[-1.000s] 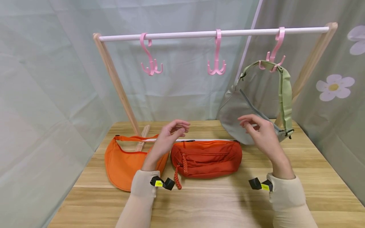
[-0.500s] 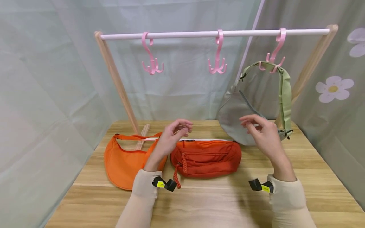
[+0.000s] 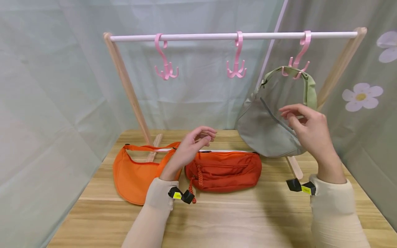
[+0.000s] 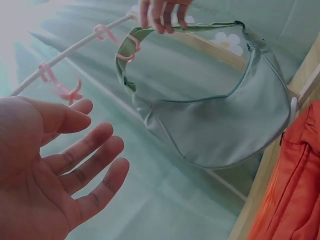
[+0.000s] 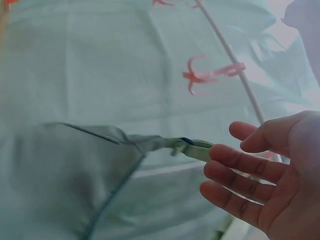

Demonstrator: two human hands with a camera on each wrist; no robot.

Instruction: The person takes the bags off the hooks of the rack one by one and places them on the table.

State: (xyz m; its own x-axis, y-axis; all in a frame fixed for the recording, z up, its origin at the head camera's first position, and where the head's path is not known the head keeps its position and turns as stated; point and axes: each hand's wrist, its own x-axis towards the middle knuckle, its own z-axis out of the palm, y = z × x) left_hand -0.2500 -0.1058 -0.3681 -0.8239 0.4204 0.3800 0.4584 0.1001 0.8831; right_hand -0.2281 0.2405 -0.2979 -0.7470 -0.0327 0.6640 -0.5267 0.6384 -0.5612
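A grey-green shoulder bag (image 3: 263,127) hangs by its light green strap (image 3: 310,88) from the right pink hook (image 3: 298,57). My right hand (image 3: 310,127) hovers in front of this bag's right side, fingers loosely bent and holding nothing; it hides part of the strap. Over the gap between two bags on the table is my left hand (image 3: 195,144), relaxed, with nothing in it. Below and left of it lies an orange shoulder bag (image 3: 133,179). A red waist bag (image 3: 229,174) with braided zip pulls lies to its right. The left wrist view shows the left fingers (image 4: 102,192) spread apart.
The rack has a white rail (image 3: 198,37) on wooden legs (image 3: 128,89). Two more pink hooks hang from it, a left hook (image 3: 165,65) and a middle hook (image 3: 237,62), with no bag on either. The wooden table (image 3: 217,220) is in front; curtains with flowers surround it.
My right hand has moved up and to the right, along the hanging bag. The left hand has drifted slightly right. The bags have stayed in place.
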